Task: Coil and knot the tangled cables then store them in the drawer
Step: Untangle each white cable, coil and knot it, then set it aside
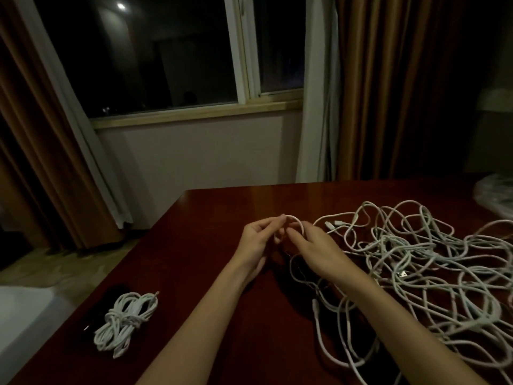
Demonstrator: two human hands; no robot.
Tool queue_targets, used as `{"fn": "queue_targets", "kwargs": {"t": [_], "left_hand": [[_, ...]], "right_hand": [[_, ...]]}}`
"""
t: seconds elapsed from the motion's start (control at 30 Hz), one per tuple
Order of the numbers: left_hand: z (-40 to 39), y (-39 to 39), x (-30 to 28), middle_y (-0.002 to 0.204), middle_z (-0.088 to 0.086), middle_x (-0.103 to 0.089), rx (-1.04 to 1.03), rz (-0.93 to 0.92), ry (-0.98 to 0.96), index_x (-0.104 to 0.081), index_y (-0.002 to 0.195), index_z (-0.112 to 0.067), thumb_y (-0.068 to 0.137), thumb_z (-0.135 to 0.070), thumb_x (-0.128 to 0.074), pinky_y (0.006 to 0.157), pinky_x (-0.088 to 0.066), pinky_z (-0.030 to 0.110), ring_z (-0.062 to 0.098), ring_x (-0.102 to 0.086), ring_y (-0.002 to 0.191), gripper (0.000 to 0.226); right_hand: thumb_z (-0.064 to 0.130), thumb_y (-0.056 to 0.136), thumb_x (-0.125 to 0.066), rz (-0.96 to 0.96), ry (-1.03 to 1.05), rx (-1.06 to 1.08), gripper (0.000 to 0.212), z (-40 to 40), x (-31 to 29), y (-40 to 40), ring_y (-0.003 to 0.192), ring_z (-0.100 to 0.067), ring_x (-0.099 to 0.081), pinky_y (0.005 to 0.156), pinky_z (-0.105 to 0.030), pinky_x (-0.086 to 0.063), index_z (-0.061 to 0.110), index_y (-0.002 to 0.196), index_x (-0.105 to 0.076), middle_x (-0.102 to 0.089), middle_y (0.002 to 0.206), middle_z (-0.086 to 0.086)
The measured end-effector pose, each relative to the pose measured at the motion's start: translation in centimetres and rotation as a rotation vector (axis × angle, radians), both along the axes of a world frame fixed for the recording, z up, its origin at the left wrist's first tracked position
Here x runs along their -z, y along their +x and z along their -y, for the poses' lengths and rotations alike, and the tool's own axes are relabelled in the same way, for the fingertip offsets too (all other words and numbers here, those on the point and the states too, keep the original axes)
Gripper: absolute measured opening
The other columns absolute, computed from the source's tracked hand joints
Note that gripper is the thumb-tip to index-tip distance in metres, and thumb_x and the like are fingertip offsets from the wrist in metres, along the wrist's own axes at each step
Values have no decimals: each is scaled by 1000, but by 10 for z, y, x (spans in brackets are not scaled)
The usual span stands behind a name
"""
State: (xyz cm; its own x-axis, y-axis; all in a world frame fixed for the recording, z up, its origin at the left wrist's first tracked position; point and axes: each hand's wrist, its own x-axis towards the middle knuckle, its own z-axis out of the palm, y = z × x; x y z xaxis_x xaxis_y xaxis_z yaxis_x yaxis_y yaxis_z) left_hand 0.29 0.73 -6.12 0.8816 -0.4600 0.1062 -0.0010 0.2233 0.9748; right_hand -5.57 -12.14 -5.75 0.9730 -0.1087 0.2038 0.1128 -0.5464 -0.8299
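Knotted bundle of white cable (126,323) lying at left on glossy dark-red worktop (211,207). Left hand (256,240) and right hand (313,250) raised mid-worktop, fingertips pinching one thin white cable loop (298,220) between them. Loose tangled white cables (422,262) sprawled at right.

A dim room: a sliding window (172,54) with a pale frame shows black night glass and a round reflected light (121,6), above a wooden sill (194,113) and a plain pale wall (200,159). Brown curtains (394,87) with white sheer liners (319,107) hang at both sides. A glossy dark red-brown surface (211,234) fills the foreground, with light floor (55,262) at left.
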Motion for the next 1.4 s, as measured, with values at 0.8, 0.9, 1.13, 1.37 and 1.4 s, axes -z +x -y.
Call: {"fn": "queue_targets", "kwargs": {"t": [0.8,0.9,1.13,1.37,1.4], "left_hand": [[0,-4,-2,73,0,-68,-170,359,335,-58,103,-18,104,-25,-39,44,-33,16,2,-42,41,21],[5,-15,0,64,-4,-66,-21,493,591,-69,83,-23,101,-42,-43,59,-44,19,2,-59,55,37],[-7,-6,-3,42,-11,-36,-51,92,311,-56,44,-25,92,-35,-59,43,-25,18,5,-30,39,49],[-19,18,0,49,-6,-40,-267,-293,-294,-52,70,-11,86,-25,-65,33,-23,12,1,-30,32,25],[-20,19,2,48,-5,-40,-304,-294,-273,-56,71,-9,88,-25,-66,34,-25,12,1,-31,33,25]], "right_hand": [[28,90,-66,14,-107,-103,14,17,-2,-16,60,1,-60,56,-17,-45,20,82,-75,-67,67,6],[26,86,-70,127,-186,-8,9,20,-5,-19,69,-5,-65,65,-26,-53,18,87,-75,-71,73,3],[28,85,-70,-48,-1,-140,8,26,-7,-20,74,-8,-69,77,-30,-54,20,87,-70,-73,76,1],[29,93,-60,-48,20,-150,19,32,-13,-25,63,-5,-59,66,-16,-46,15,91,-74,-62,64,6],[28,93,-61,-35,13,-135,18,33,-14,-25,63,-4,-60,66,-16,-46,16,91,-74,-63,63,7]]}}
